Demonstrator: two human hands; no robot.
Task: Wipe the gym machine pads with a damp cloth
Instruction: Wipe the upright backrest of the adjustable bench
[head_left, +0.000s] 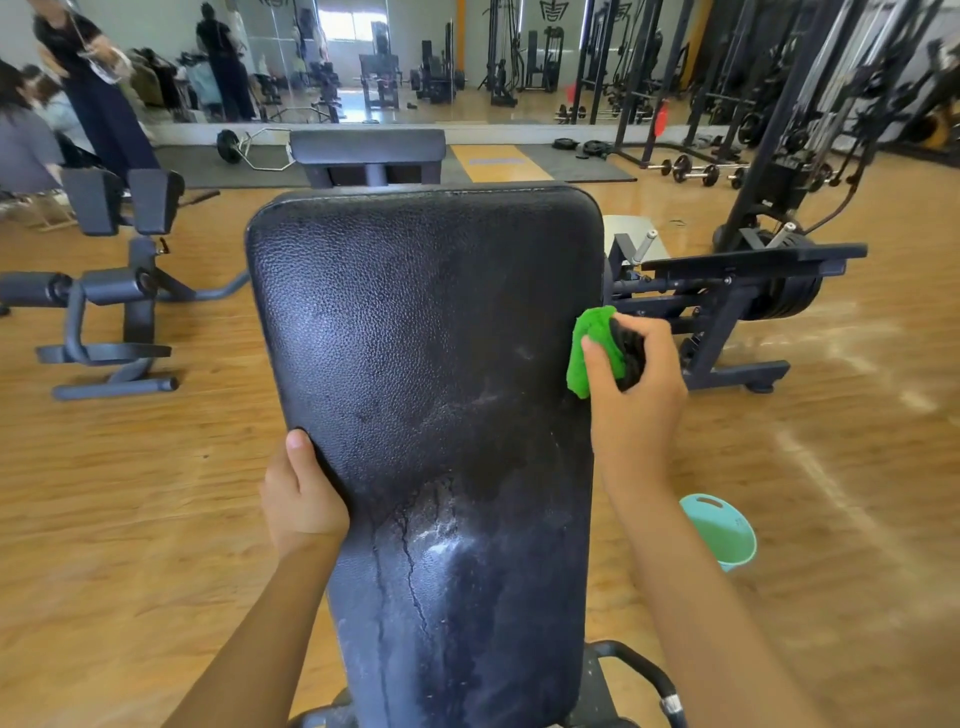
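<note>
A long black leather bench pad (426, 364) fills the middle of the view, tilted up and away from me. Wet streaks and a crack show on its lower half. My left hand (301, 499) grips the pad's left edge, thumb on top. My right hand (631, 384) holds a bunched green and black cloth (595, 348) against the pad's right edge, about halfway up.
A teal basin (724, 535) sits on the wooden floor to the right, by my forearm. A grey bench machine (119, 291) stands left, a plate-loaded machine (737, 306) right. Another pad (366, 148) lies beyond. People (98, 98) stand at the far left by the mirror.
</note>
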